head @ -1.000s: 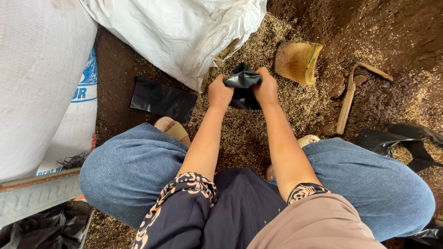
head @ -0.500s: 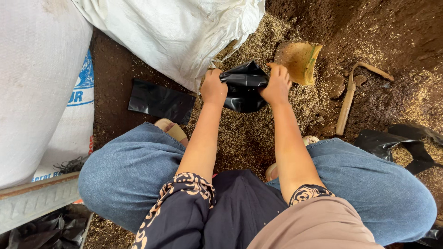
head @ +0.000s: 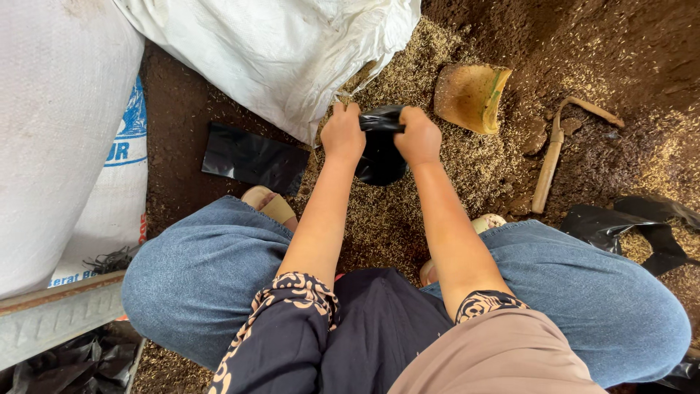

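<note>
Bag point(head: 380, 157): upright, mouth up, long axis vertical.
Left hand point(head: 343, 131), right hand point(head: 418, 136): each fist pinches the rim.
Change: hands nearer the sack point(head: 277, 51).

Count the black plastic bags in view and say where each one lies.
3, maybe more hidden: one held by both hands, one flat beside the white sack, one crumpled at the right. Bottom-left black plastic is unclear.

White sack point(head: 277, 58) crowds the left; scoop point(head: 470, 95) stands right; husk ground point(head: 394, 219) between lies open.
</note>
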